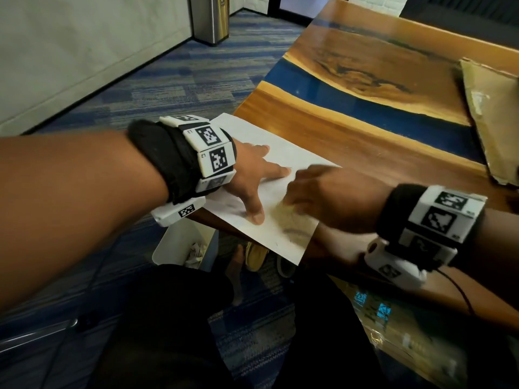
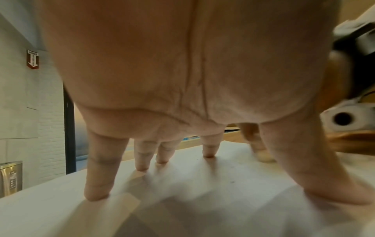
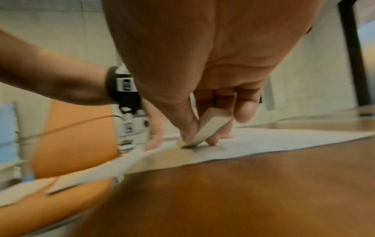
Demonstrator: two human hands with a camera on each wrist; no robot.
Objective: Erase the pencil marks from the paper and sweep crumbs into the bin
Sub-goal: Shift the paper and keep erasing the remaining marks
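Observation:
A white sheet of paper [image 1: 280, 161] lies at the near left corner of the wooden table [image 1: 365, 141], its near corner hanging over the edge. My left hand [image 1: 252, 175] presses on it with spread, straight fingers [image 2: 97, 189]. My right hand [image 1: 323, 192] pinches a white eraser [image 3: 207, 128] between thumb and fingers, its lower edge tilted down onto the paper [image 3: 263, 144]. Faint grey smudges [image 1: 295, 231] show near the paper's front corner. A white bin [image 1: 179, 245] stands on the floor under the table's corner, with crumpled scraps inside.
A flat piece of brown cardboard [image 1: 494, 116] lies at the table's right side. A blue resin strip [image 1: 365, 99] runs across the tabletop. A steel trash can [image 1: 210, 18] stands far back on the blue carpet. My legs and a shoe [image 1: 255, 256] are below the table edge.

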